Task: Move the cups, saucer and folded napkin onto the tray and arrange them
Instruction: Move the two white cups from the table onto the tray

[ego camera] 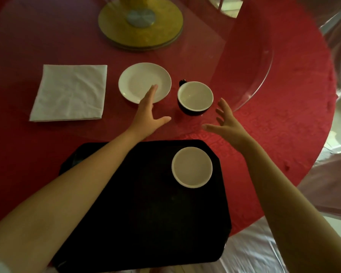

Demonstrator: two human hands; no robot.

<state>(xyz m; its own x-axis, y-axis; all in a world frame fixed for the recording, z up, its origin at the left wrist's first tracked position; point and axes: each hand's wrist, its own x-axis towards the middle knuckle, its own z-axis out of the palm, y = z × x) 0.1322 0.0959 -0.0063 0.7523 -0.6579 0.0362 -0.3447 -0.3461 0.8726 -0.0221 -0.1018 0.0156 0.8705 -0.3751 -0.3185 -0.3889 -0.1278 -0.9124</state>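
A black tray (126, 203) lies at the near edge of the red table. One cup (192, 167), black outside and white inside, stands in the tray's far right corner. A second cup (195, 97) of the same kind stands on the glass turntable beyond the tray, its handle pointing far left. Left of it rests a white saucer (142, 80), and further left a folded white napkin (71, 92). My left hand (148, 113) is open, fingertips over the saucer's near rim. My right hand (225, 121) is open just right of the second cup, touching nothing.
A round glass turntable (260, 75) covers the table's middle, with a gold base (140, 30) at its centre. The red tablecloth (283, 125) shows to the right. Chairs in pale covers (333, 184) stand at the right edge of the table.
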